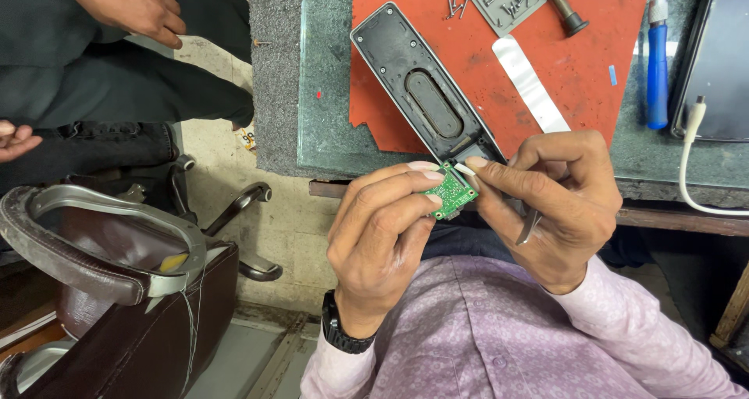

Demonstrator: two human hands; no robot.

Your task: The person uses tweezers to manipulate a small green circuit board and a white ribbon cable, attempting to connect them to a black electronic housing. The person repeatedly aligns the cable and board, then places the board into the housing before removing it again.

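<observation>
A small green circuit board is pinched by the curled fingers of the left hand. It is also gripped by the right hand, closed, above the counter.

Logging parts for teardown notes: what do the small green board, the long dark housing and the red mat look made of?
Green board: looks like rigid circuit laminate, green coating with tiny solder specks.
Dark housing: likely moulded plastic, matt grey-black, with ribs and an oval recess.
Red mat: probably rubber or silicone, dull surface, ragged cut edge.
</observation>
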